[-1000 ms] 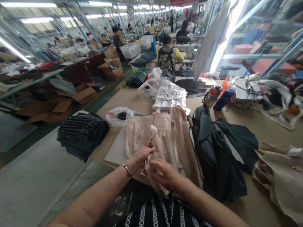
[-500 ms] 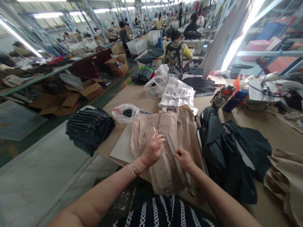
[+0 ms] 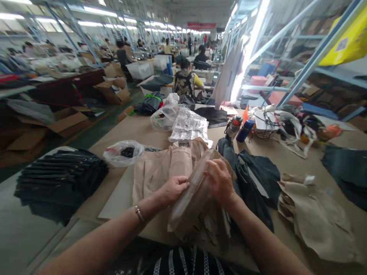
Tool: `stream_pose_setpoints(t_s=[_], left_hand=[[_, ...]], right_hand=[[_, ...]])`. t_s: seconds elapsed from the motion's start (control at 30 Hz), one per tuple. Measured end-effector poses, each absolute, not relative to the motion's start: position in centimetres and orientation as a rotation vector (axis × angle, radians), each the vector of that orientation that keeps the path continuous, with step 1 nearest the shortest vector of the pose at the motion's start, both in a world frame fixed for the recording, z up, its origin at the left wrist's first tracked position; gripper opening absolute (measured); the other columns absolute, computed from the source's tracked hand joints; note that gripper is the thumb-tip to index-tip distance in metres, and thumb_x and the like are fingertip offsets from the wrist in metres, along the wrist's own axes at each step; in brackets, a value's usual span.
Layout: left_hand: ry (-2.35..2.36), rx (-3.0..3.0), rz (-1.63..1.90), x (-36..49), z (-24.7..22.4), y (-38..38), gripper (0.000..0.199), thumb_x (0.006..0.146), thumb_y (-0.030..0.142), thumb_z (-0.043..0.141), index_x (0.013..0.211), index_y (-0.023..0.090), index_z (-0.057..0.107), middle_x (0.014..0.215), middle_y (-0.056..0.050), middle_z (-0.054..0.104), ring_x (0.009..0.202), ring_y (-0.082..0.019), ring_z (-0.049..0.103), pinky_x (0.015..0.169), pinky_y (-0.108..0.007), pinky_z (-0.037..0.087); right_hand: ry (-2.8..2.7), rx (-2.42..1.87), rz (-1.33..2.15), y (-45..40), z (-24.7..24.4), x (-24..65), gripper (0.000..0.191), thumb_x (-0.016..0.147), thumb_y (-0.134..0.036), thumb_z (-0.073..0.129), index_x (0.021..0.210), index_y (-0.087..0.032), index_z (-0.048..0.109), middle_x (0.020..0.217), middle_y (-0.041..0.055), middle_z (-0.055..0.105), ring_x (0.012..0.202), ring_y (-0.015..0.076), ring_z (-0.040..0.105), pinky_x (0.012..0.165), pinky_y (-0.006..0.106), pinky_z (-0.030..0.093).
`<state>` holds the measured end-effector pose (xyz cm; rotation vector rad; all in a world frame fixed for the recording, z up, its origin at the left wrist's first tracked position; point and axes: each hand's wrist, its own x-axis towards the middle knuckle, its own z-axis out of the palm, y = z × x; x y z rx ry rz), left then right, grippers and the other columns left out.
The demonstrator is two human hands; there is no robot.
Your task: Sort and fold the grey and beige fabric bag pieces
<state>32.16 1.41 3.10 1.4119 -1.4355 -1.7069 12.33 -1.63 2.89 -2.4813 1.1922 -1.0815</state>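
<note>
A beige cloth garment [image 3: 151, 172] lies spread on the table before me, with part of it lifted and folded toward me. My left hand [image 3: 173, 189] is closed in a pinch on the edge of the raised part. On its other side, my right hand [image 3: 220, 179] grips the upper right of the same cloth with bent fingers. A long pale strip [image 3: 187, 193] runs slantwise down the raised cloth between the hands. The lower folds hang near the table's front edge. A white board [image 3: 117, 198] shows from under the garment's left side.
Folded dark garments [image 3: 60, 179] are stacked at the left. Behind the work lie a plastic bag [image 3: 124, 152] and clear packaging [image 3: 189, 124]. Dark cloth [image 3: 252, 183], a blue bottle [image 3: 245, 130] and more beige cloth [image 3: 318, 217] are to the right. A co-worker [image 3: 186, 82] sits ahead.
My view has swung right. The right hand has moved up along the cloth, and the left hand has lowered to its near edge. The raised part now leans the other way, its pale strip facing me.
</note>
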Motion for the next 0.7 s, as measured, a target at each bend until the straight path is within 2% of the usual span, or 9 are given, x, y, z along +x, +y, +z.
stream_pose_setpoints(t_s=[0.07, 0.1, 0.17, 0.2, 0.3, 0.4, 0.47, 0.57, 0.7], left_hand=[[-1.202, 1.385, -1.724, 30.7, 2.7, 2.3, 0.031, 0.072, 0.042, 0.061, 0.079, 0.012, 0.061, 0.067, -0.001, 0.060, 0.054, -0.010, 0.047, 0.051, -0.019, 0.036], [-1.131, 1.362, -1.706, 29.7, 2.3, 2.6, 0.029, 0.071, 0.039, 0.062, 0.080, 0.012, 0.060, 0.068, -0.001, 0.060, 0.055, -0.010, 0.047, 0.051, -0.020, 0.036], [-1.088, 1.338, -1.599, 27.9, 1.3, 3.1, 0.024, 0.067, 0.031, 0.064, 0.081, 0.012, 0.060, 0.071, -0.001, 0.060, 0.059, -0.011, 0.049, 0.053, -0.020, 0.040], [-1.107, 1.320, -1.541, 27.0, 0.8, 3.3, 0.022, 0.065, 0.027, 0.065, 0.081, 0.012, 0.060, 0.073, -0.001, 0.061, 0.063, -0.011, 0.051, 0.056, -0.021, 0.041], [-1.170, 1.260, -1.503, 25.5, -0.2, 3.7, 0.016, 0.064, 0.022, 0.065, 0.075, 0.012, 0.060, 0.071, -0.001, 0.060, 0.068, -0.012, 0.052, 0.061, -0.020, 0.043], [-1.056, 1.231, -1.665, 25.7, -0.4, 3.9, 0.024, 0.064, 0.030, 0.067, 0.077, 0.011, 0.060, 0.070, -0.002, 0.060, 0.063, -0.012, 0.052, 0.056, -0.021, 0.043], [-0.898, 1.219, -1.756, 26.6, -0.3, 3.7, 0.032, 0.063, 0.032, 0.068, 0.086, 0.011, 0.061, 0.073, -0.003, 0.062, 0.062, -0.013, 0.055, 0.056, -0.022, 0.044], [-0.763, 1.221, -1.854, 27.8, -0.3, 3.0, 0.038, 0.057, 0.022, 0.069, 0.093, 0.011, 0.064, 0.079, -0.005, 0.066, 0.066, -0.015, 0.059, 0.059, -0.024, 0.047], [-0.720, 1.182, -1.933, 27.4, 0.8, 3.5, 0.030, 0.048, 0.010, 0.060, 0.077, 0.009, 0.067, 0.066, -0.004, 0.065, 0.056, -0.013, 0.057, 0.053, -0.022, 0.045]], right_hand=[[1.308, -1.892, -1.184, -1.0, 1.2, 11.9, 0.030, 0.090, -0.039, 0.047, 0.111, -0.017, 0.053, 0.095, 0.0090, 0.057, 0.087, 0.0219, 0.054, 0.078, 0.036, 0.045], [1.277, -1.614, -1.149, -0.6, 0.4, 12.1, 0.036, 0.089, -0.045, 0.047, 0.109, -0.016, 0.051, 0.086, 0.0066, 0.057, 0.076, 0.0199, 0.055, 0.068, 0.033, 0.047], [1.147, -1.248, -1.038, 0.0, -1.0, 12.8, 0.044, 0.085, -0.055, 0.049, 0.106, -0.017, 0.049, 0.080, 0.0033, 0.057, 0.068, 0.0178, 0.056, 0.060, 0.030, 0.048], [1.104, -1.172, -1.009, 0.2, -1.6, 13.3, 0.046, 0.082, -0.057, 0.053, 0.104, -0.017, 0.050, 0.080, 0.0028, 0.058, 0.069, 0.0180, 0.057, 0.062, 0.029, 0.048], [1.070, -1.129, -1.033, 0.6, -2.3, 14.5, 0.041, 0.077, -0.052, 0.063, 0.096, -0.016, 0.055, 0.081, 0.0021, 0.061, 0.076, 0.0183, 0.058, 0.070, 0.028, 0.049], [0.997, -0.931, -1.047, 0.7, -2.4, 14.6, 0.038, 0.078, -0.049, 0.064, 0.097, -0.016, 0.059, 0.078, 0.0012, 0.063, 0.071, 0.0176, 0.059, 0.066, 0.028, 0.048], [0.932, -0.884, -0.985, 0.9, -2.3, 14.2, 0.037, 0.078, -0.048, 0.063, 0.096, -0.016, 0.060, 0.075, 0.0012, 0.063, 0.069, 0.0172, 0.058, 0.064, 0.027, 0.047], [0.841, -1.115, -0.799, 1.3, -2.0, 13.1, 0.031, 0.079, -0.041, 0.063, 0.094, -0.014, 0.063, 0.079, 0.0013, 0.063, 0.077, 0.0164, 0.057, 0.069, 0.026, 0.046], [0.853, -1.293, -0.671, 0.7, -1.8, 9.1, 0.026, 0.074, -0.027, 0.063, 0.096, -0.014, 0.062, 0.081, -0.0008, 0.061, 0.076, 0.0146, 0.055, 0.068, 0.023, 0.044]])
